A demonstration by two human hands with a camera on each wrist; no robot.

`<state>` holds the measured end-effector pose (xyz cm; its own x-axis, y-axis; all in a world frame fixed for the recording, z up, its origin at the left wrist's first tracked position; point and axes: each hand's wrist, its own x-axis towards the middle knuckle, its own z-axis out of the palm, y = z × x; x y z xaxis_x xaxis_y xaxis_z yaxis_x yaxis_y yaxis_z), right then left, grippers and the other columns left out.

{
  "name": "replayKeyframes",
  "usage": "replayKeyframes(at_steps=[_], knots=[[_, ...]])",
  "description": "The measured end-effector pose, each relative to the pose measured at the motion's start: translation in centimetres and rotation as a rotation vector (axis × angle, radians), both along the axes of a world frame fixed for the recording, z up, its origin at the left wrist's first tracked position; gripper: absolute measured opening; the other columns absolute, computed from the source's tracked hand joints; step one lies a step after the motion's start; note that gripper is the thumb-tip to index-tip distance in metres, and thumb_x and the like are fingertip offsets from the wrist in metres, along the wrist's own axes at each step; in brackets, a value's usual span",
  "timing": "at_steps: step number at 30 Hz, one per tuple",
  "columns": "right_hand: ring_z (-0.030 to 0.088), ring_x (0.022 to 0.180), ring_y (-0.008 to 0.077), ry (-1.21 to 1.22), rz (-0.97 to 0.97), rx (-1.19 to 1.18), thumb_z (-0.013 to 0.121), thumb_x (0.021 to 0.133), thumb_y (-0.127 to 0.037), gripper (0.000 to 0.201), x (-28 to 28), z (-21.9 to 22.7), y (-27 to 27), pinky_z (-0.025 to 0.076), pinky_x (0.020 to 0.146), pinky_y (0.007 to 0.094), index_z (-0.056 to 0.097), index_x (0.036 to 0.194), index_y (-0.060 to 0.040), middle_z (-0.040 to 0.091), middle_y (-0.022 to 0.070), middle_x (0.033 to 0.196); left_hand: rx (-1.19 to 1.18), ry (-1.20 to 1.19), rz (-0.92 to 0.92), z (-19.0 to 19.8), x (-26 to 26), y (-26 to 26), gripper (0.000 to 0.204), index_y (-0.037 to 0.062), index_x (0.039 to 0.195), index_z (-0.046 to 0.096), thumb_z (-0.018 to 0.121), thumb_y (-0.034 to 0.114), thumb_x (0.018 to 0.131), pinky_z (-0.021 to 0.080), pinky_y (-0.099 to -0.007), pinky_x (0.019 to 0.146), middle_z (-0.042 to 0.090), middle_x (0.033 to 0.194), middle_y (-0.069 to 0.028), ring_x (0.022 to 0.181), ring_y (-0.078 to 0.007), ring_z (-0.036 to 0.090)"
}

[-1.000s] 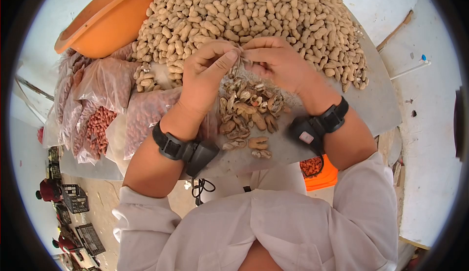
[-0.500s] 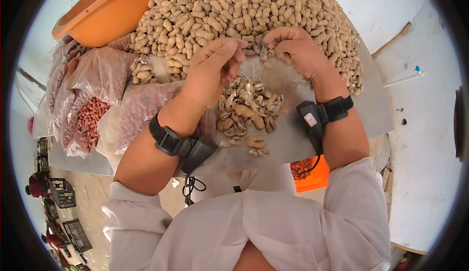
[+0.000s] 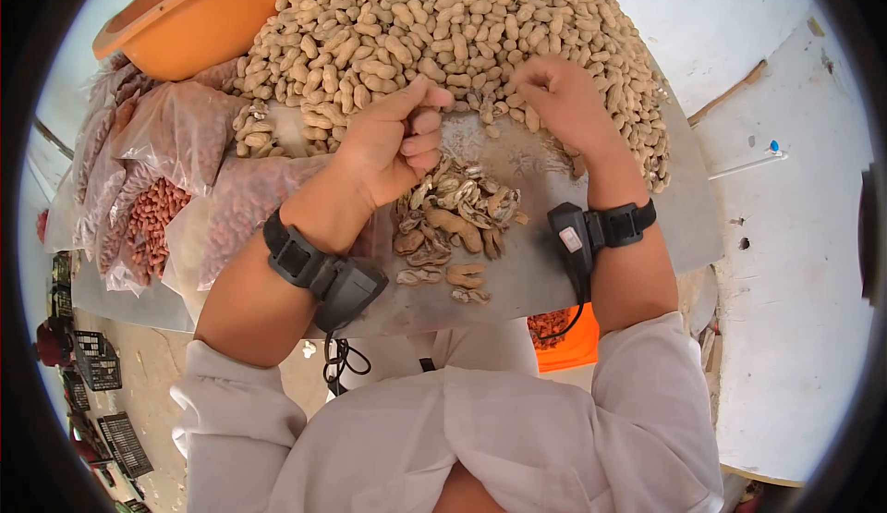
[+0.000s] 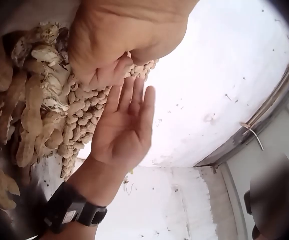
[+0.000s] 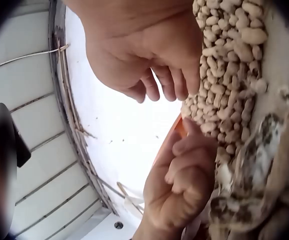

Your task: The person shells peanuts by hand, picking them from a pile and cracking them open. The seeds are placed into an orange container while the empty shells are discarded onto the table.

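Note:
Unshelled peanuts [image 3: 397, 5] form a large pile at the table's far side. Near its front edge, the right hand [image 3: 568, 102] hovers palm down; the left wrist view shows that hand [image 4: 122, 132] with extended fingers and nothing in its palm. The left hand [image 3: 388, 143] is over the table, left of the right hand and apart from it. Its fingers are curled in the right wrist view, where the left hand [image 5: 179, 185] shows no object; what its palm may hide cannot be seen. Broken shells [image 3: 457, 208] lie in a small heap below and between the hands.
Clear bags [image 3: 176, 134] of reddish kernels lie on the left, beside the left forearm. An orange basin [image 3: 185, 28] leans behind them. An orange container [image 3: 570, 345] with reddish contents stands below the table's front edge. Black crates [image 3: 125, 444] are on the floor at lower left.
The hands, together a second ago, have separated. The right hand has moved rightward to the pile's edge and released the small pieces it held; the left hand's fingers have curled more.

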<state>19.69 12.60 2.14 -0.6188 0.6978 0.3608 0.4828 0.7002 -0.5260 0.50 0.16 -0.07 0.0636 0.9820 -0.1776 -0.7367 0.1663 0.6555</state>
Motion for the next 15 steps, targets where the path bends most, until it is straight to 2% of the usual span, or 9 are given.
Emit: replayKeyframes(at_steps=[1,4,7,10,13,15], knots=[[0.061,0.081,0.0241,-0.203,-0.061,0.086,0.059,0.075,-0.014,0.021,0.3,0.1,0.3,0.048,0.070,0.0340,0.064,0.094,-0.0077,0.064,0.0099,0.086,0.013,0.002,0.024,0.0,-0.1,0.0,0.025,0.0040,0.093,0.054,0.044,0.027,0.094,0.025,-0.0175,0.041,0.039,0.062,0.0031,0.047,-0.0053,0.031],[0.060,0.083,0.0293,-0.389,-0.220,0.074,0.060,0.070,-0.012,0.018,0.5,0.5,-0.1,0.048,0.072,0.0380,0.065,0.087,-0.0086,0.063,0.0110,0.085,0.034,0.010,0.079,-0.1,-0.3,0.1,0.022,0.0043,0.093,0.054,0.046,0.025,0.094,0.026,-0.0175,0.041,0.038,0.060,0.0039,0.047,-0.0050,0.031],[0.060,0.084,0.0298,-0.458,-0.257,0.147,0.060,0.070,-0.010,0.018,0.1,0.0,-0.4,0.048,0.072,0.0380,0.065,0.086,-0.0089,0.063,0.0116,0.086,0.030,0.019,0.095,0.2,-0.2,-0.1,0.021,0.0043,0.094,0.054,0.046,0.024,0.094,0.026,-0.0171,0.041,0.038,0.061,0.0037,0.047,-0.0049,0.031],[0.060,0.085,0.0298,-0.465,-0.204,0.150,0.058,0.070,-0.009,0.017,0.1,-0.4,-0.1,0.048,0.072,0.0383,0.065,0.086,-0.0090,0.063,0.0123,0.087,0.046,0.029,0.093,0.0,-0.2,-0.2,0.020,0.0039,0.094,0.054,0.047,0.023,0.093,0.026,-0.0167,0.041,0.039,0.062,0.0034,0.048,-0.0047,0.031],[0.059,0.085,0.0307,-0.406,-0.147,0.125,0.059,0.068,-0.007,0.019,0.1,-0.8,0.2,0.047,0.072,0.0389,0.065,0.086,-0.0080,0.063,0.0131,0.086,0.048,0.045,0.092,0.0,-0.2,-0.1,0.018,0.0030,0.095,0.054,0.048,0.020,0.092,0.027,-0.0161,0.042,0.041,0.064,0.0033,0.049,-0.0043,0.032],[0.060,0.081,0.0278,-0.349,-0.117,0.103,0.061,0.068,-0.005,0.018,0.4,-0.5,0.2,0.048,0.070,0.0365,0.064,0.085,-0.0060,0.063,0.0126,0.084,0.051,0.065,0.088,0.0,-0.2,-0.1,0.017,0.0022,0.097,0.054,0.050,0.018,0.091,0.027,-0.0156,0.042,0.043,0.065,0.0033,0.050,-0.0040,0.033]])
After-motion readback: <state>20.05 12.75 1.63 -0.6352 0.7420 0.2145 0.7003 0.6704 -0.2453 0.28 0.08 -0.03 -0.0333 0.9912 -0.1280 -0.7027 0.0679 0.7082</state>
